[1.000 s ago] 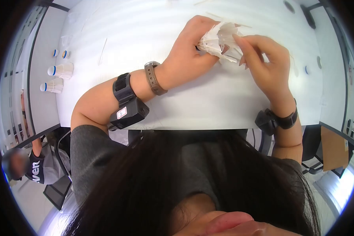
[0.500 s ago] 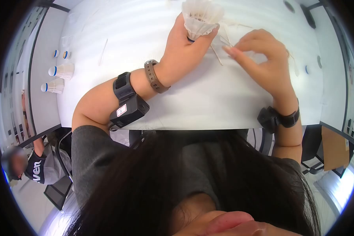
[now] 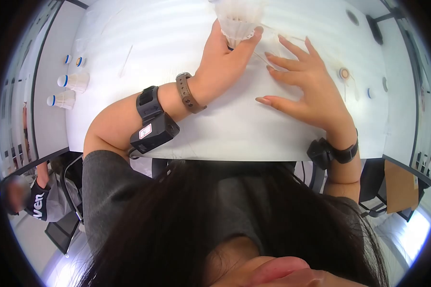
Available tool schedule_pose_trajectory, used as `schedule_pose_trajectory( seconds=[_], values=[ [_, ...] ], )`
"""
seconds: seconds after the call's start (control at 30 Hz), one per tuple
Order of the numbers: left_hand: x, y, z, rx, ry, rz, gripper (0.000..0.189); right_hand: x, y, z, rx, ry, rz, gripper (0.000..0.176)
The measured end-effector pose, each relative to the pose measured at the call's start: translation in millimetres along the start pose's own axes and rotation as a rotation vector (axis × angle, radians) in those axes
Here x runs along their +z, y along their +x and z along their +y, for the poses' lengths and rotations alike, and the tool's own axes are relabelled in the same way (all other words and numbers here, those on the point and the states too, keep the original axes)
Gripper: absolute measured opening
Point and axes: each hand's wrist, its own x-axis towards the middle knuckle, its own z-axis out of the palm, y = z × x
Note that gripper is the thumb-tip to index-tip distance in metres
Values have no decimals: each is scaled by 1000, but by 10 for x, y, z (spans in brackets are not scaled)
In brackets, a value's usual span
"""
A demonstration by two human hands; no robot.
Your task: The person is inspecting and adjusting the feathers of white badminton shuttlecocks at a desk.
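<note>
In the head view, my left hand is closed around the cork end of a white shuttlecock, whose feathered skirt points up and away from me. The blue edge of its base shows under my thumb. To the right, my right hand is open, fingers spread over the table, with nothing visible in it. Thin pale sticks, which look like feather shafts, lie near its fingertips; one stick runs above them. Part of another is hidden behind my right fingers.
Two shuttlecocks lie at the table's left side, near two small blue-edged bases. A round base and a blue ring are on the right. Low walls flank the white table. A person is beyond the left wall.
My right hand has gone from a near-pinch beside the shuttlecock to open with spread fingers, lower down. The round base on the right now shows. My left hand still holds the shuttlecock, its skirt slightly turned.
</note>
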Motion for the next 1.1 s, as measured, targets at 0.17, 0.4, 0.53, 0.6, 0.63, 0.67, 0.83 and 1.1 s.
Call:
schedule_pose_trajectory(
  seconds=[0.17,0.4,0.53,0.6,0.63,0.67,0.83,1.1],
  values=[
    [18,9,-21,11,-34,16,27,27,-4,6,-9,11,-41,48],
    [38,0,17,-9,-103,36,27,11,12,33,28,73,78,27],
    [17,23,39,2,-23,0,25,-19,-4,87,162,77,247,15],
    [-11,28,3,12,20,-23,24,-27,-15,127,187,-38,254,15],
    [-12,19,-6,9,14,-17,24,-30,-20,135,201,-52,244,15],
    [-10,19,-8,8,9,-13,23,-36,-25,144,216,-66,237,16],
    [15,33,9,3,-42,-30,24,41,-80,181,186,6,29,29],
    [10,36,7,14,-16,-35,26,54,-57,174,164,107,74,31]
  ],
)
